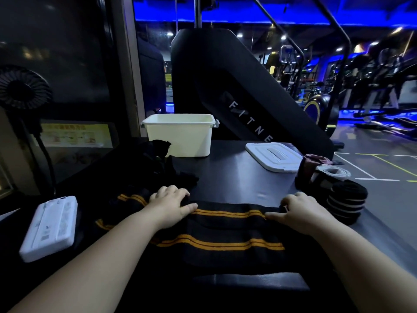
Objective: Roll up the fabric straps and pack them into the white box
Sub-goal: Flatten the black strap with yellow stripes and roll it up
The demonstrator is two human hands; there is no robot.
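— What do the hands grip?
— Both press flat on the woven black strap [225, 224] with orange stripes: left hand [172, 205] palm-down, right hand [304, 208] pinching its far right end.
— And the box?
— The smooth white box [180, 135] stands open at the far side of the dark table [237, 168], its ribbed lid [274, 157] lying to the right.
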